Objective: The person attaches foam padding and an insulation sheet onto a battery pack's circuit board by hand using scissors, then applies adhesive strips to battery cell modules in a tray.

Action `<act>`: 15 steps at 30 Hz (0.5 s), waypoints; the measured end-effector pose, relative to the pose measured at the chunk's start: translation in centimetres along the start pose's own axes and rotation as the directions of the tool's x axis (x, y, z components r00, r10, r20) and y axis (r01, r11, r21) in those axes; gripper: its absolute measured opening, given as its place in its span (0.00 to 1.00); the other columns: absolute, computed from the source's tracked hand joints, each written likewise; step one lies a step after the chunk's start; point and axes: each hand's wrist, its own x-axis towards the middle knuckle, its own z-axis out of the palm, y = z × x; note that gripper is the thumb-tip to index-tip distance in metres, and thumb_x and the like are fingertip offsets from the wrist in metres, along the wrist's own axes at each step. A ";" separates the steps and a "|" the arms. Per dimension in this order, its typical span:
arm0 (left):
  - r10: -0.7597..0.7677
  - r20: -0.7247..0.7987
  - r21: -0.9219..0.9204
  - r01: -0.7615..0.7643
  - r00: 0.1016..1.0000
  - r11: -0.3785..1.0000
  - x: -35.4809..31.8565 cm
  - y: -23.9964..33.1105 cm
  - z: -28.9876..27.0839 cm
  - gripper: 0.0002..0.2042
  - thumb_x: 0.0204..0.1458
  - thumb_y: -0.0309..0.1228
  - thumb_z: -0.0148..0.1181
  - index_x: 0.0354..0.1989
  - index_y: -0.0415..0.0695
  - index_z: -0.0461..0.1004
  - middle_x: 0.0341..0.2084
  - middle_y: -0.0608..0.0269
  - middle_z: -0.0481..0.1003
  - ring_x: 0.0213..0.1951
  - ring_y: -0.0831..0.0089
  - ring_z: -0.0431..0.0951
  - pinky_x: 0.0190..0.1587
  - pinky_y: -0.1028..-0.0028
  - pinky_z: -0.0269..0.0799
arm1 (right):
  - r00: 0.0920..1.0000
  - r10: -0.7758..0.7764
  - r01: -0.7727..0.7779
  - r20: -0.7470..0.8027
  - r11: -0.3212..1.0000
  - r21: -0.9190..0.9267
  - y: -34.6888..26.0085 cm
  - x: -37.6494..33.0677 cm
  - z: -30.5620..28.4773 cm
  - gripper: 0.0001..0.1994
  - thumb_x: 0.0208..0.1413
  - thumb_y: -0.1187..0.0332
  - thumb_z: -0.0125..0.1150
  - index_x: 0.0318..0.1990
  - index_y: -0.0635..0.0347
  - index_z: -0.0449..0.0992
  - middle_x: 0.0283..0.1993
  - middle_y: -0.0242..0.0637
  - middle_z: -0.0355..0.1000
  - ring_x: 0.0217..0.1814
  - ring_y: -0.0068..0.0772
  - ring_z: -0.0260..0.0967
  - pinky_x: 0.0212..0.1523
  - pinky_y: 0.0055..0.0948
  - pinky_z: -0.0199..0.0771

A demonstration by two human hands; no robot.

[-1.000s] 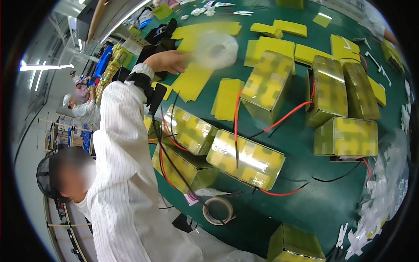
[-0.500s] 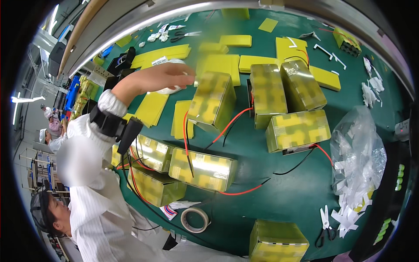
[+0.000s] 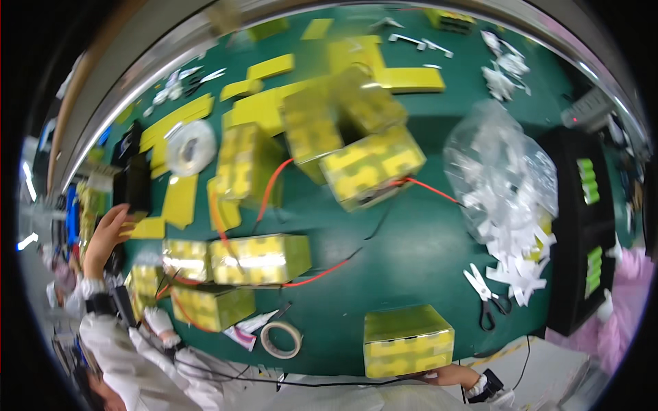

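Note:
My left hand (image 3: pixel 106 236) is at the far left of the bench, a black band on its wrist. Its fingers are parted and reach up to the lower end of a black box (image 3: pixel 136 186), with nothing visible between them. At the near edge, my right hand (image 3: pixel 449 375) curls under the lower corner of a yellow-wrapped battery pack (image 3: pixel 408 342); some fingers are hidden beneath it. More such packs with red and black leads lie left of centre, including a long one (image 3: pixel 260 260), and further back, including a tilted one (image 3: pixel 373 168).
Scissors (image 3: pixel 485 298), a tape roll (image 3: pixel 281 340) and a clear bag (image 3: pixel 500 171) with white scraps lie on the green bench. Yellow sheets (image 3: pixel 179 198) and a white roll (image 3: pixel 190 148) sit at left. A co-worker's hand (image 3: pixel 162 323) is near the left packs.
My left hand has moved left and nearer, from above the packs to the black box. My right hand has come into view at the near pack. The whole view has shifted.

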 end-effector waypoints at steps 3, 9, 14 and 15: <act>0.056 0.057 0.045 -0.059 0.997 0.997 0.3 0.2 1.5 0.25 0.52 0.49 0.48 0.55 0.47 0.61 0.38 0.70 0.71 0.36 0.82 0.69 0.34 0.81 0.62 | 0.992 0.122 -0.122 0.002 0.992 -0.021 3.3 -1.6 0.0 0.22 0.45 0.70 0.59 0.50 0.63 0.66 0.45 0.41 0.66 0.46 0.34 0.63 0.46 0.31 0.65; 0.081 -0.043 -0.250 -0.089 0.996 0.964 0.1 -2.2 -0.8 0.21 0.56 0.42 0.45 0.54 0.43 0.61 0.43 0.60 0.70 0.41 0.72 0.73 0.42 0.76 0.69 | 0.955 0.296 -0.293 0.002 0.947 -0.130 13.7 -3.4 -2.2 0.28 0.44 0.71 0.61 0.55 0.62 0.61 0.58 0.43 0.56 0.60 0.35 0.53 0.56 0.33 0.60; -0.010 -0.170 -0.354 -0.051 0.985 0.934 -2.3 -5.6 -4.4 0.19 0.55 0.41 0.46 0.52 0.43 0.62 0.43 0.58 0.70 0.42 0.71 0.73 0.43 0.73 0.69 | 0.967 0.250 -0.232 0.045 0.942 -0.242 12.2 -1.7 -2.9 0.27 0.44 0.71 0.60 0.54 0.63 0.61 0.57 0.43 0.57 0.59 0.35 0.54 0.55 0.33 0.60; -0.027 -0.193 -0.350 -0.043 0.981 0.936 -1.8 -6.1 -4.4 0.20 0.55 0.41 0.47 0.52 0.43 0.62 0.43 0.58 0.69 0.42 0.70 0.73 0.42 0.73 0.70 | 0.970 0.239 -0.222 0.038 0.942 -0.252 12.0 -1.4 -2.7 0.26 0.44 0.71 0.60 0.54 0.63 0.61 0.57 0.43 0.57 0.58 0.35 0.54 0.54 0.33 0.60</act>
